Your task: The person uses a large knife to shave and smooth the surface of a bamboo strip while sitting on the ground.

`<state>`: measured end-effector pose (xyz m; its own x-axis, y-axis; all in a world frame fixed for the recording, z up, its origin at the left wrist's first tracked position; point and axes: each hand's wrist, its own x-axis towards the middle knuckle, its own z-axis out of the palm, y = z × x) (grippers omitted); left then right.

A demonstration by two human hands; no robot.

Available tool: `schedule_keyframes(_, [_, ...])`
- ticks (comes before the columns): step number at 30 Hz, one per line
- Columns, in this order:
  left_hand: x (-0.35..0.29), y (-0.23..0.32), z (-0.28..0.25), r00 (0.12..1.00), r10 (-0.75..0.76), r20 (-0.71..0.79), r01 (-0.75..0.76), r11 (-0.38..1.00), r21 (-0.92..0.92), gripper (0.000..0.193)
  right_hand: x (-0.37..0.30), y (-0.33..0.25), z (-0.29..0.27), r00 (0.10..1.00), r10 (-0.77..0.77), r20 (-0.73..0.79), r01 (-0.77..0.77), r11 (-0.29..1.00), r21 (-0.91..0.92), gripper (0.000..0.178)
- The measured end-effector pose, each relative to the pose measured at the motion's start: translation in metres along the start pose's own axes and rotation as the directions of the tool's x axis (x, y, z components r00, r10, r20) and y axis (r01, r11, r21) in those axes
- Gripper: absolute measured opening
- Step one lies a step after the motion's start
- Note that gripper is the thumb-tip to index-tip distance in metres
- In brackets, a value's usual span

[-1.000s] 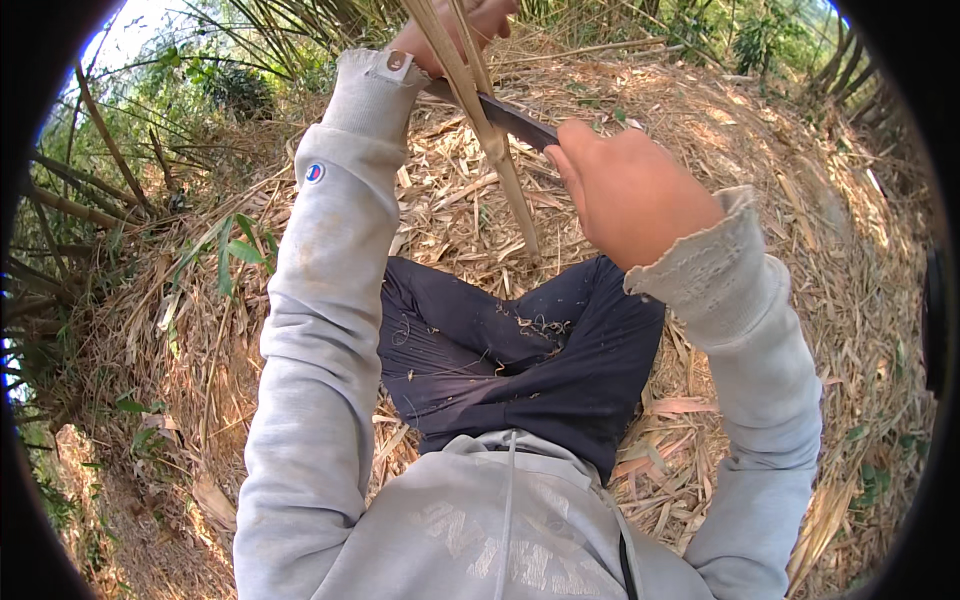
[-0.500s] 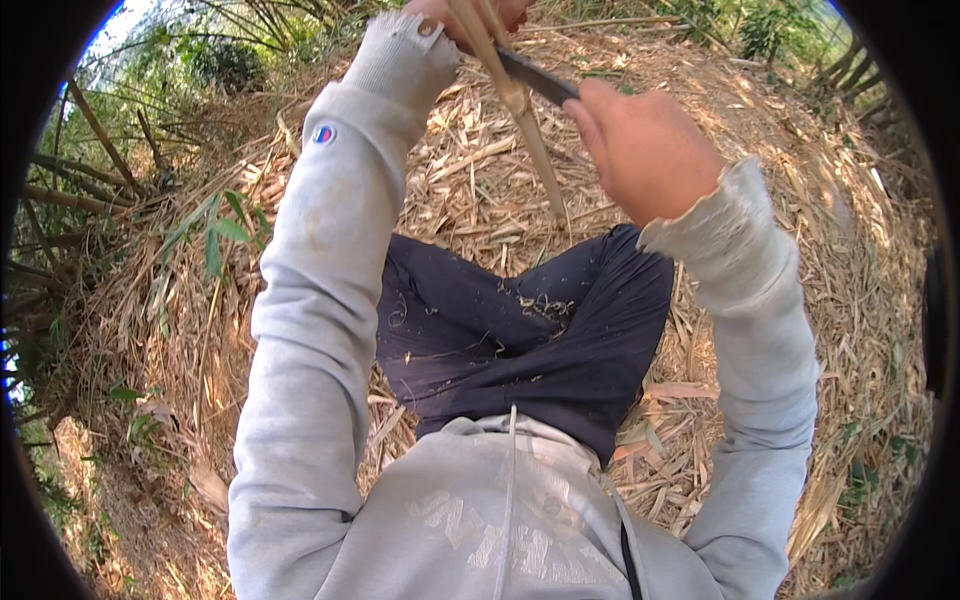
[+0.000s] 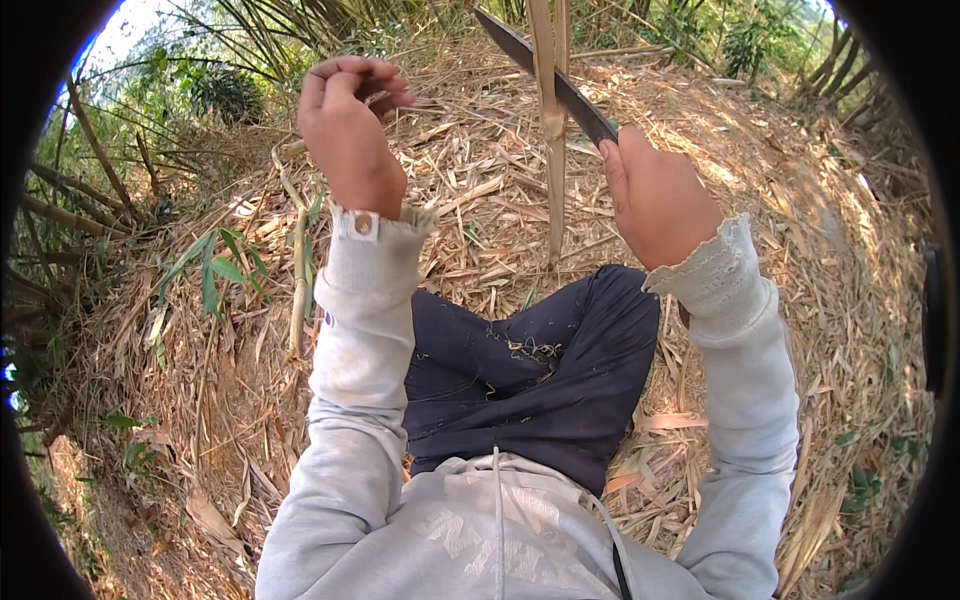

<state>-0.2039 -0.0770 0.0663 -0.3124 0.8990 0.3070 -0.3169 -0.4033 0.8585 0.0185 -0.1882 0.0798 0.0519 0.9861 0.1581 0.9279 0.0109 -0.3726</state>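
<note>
My right hand (image 3: 665,200) is closed round the handle of a long dark-bladed knife (image 3: 590,118). Its blade slants up to the left and crosses a bamboo pole (image 3: 556,185), which is split in its upper part. One half passes in front of the blade and the other appears behind it. Upright, the pole has its lower end at the litter just beyond my legs; its top runs out of view. My left hand (image 3: 352,135) is raised to the left of the pole, apart from it, with loosely bent fingers and nothing visible in them.
Dry bamboo leaves and shavings (image 3: 480,190) cover the ground around my folded legs (image 3: 530,370). A thin pale cane (image 3: 299,270) and a green-leaved sprig (image 3: 212,270) are at the left. Bamboo stems (image 3: 90,130) and greenery stand farther off.
My left hand has come off the bamboo and moved left and nearer. The pole now stands straighter and farther right, with more of the knife blade showing past it.
</note>
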Motion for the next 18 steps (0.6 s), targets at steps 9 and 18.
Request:
schedule_keyframes(9, [-0.041,0.024,0.037,0.700,0.500,0.510,-0.698,0.628,0.344,0.021,-0.028,0.005,-0.013,0.997,-0.081,0.004,0.080,0.995,0.063,0.025])
schedule_keyframes(18, [-0.075,0.049,0.060,0.769,0.327,0.549,-0.570,0.739,0.359,0.016,-0.068,0.007,-0.023,0.996,-0.076,0.043,0.070,0.991,0.115,0.022])
